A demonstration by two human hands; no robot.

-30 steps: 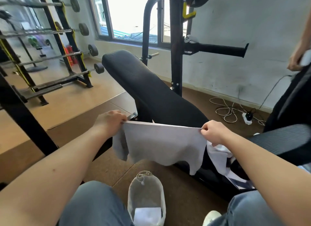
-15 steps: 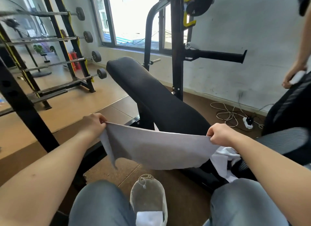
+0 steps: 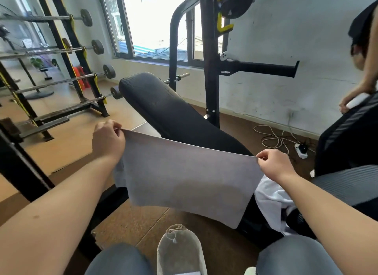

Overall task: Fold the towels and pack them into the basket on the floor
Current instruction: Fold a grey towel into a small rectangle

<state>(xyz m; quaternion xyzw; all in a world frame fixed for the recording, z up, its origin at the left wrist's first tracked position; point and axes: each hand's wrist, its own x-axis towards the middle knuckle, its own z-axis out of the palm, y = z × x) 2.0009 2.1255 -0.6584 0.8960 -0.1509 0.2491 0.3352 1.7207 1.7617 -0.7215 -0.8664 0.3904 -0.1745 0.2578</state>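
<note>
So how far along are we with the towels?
Done: something white, likely a folded towel, lies in the basket. In hand: the grey towel, unfolded, pinched at its top corners by left hand and right hand. Left: folding it, then the white pile beside it.

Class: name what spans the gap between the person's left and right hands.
In the head view, a grey towel stretches between them; the left hand and right hand each pinch a top corner.

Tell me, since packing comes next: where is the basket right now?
Head view, bottom centre: the basket stands on the floor between the left knee and right knee, below the hanging grey towel.
</note>
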